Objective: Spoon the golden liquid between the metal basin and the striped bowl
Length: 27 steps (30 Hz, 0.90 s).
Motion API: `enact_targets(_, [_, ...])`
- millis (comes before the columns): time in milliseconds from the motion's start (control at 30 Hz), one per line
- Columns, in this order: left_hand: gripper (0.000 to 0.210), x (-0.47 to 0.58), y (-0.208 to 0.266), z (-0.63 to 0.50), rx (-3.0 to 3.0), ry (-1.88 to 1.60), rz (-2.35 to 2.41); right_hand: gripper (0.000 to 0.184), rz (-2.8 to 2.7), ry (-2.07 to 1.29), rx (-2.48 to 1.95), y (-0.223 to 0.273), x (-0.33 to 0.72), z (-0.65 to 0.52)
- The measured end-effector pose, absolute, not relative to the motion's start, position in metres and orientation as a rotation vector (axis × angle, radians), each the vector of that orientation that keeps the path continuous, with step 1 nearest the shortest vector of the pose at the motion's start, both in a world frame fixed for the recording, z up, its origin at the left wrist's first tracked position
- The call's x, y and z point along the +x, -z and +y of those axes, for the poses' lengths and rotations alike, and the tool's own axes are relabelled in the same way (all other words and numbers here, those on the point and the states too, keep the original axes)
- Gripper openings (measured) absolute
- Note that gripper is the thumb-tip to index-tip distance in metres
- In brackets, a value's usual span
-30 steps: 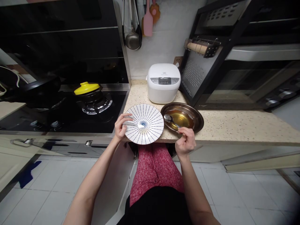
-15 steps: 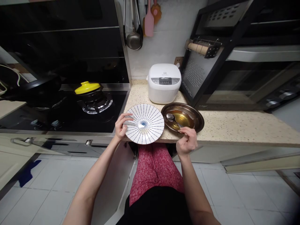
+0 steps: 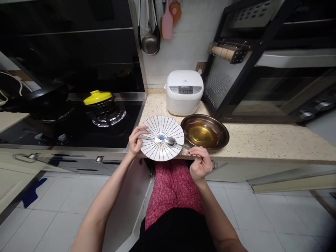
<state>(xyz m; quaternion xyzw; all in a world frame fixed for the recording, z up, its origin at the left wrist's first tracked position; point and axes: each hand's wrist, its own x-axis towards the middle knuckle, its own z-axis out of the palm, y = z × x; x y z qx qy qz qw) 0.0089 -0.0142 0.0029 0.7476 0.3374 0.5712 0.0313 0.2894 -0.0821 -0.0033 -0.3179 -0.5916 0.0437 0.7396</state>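
My left hand (image 3: 135, 140) grips the left rim of a white plate (image 3: 160, 152) with thin dark lines fanning out from a blue centre. The plate reaches over the counter's front edge. My right hand (image 3: 201, 163) is closed on the handle of a metal spoon (image 3: 170, 141). The spoon's bowl is over the right half of the plate, near its centre; whether it touches the plate I cannot tell. Just right of the plate stands a wide metal basin (image 3: 222, 134) with clear yellowish liquid in it.
Behind the plate and basin stands a white rice cooker (image 3: 184, 101). On the left, a yellow-lidded pot (image 3: 97, 97) and a dark pan (image 3: 46, 96) sit on the stove. A black oven (image 3: 278, 91) fills the right. Ladles (image 3: 150, 44) and a pink spatula (image 3: 167, 24) hang on the wall.
My right hand has moved left and slightly down, carrying the spoon out of the basin and over the plate. My left hand and the plate have stayed in place.
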Motion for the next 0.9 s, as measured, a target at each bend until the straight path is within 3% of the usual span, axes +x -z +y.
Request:
enact_targets(567, [0.050, 0.010, -0.002, -0.015, 2.292, -1.805, 1.016, 0.028, -1.425, -0.214, -0.720, 0.005, 0.291, -0.076])
enact_targets(900, [0.050, 0.011, -0.002, -0.016, 2.315, -1.813, 1.022, 0.030, -1.299, -0.444, -0.791, 0.017, 0.278, -0.079])
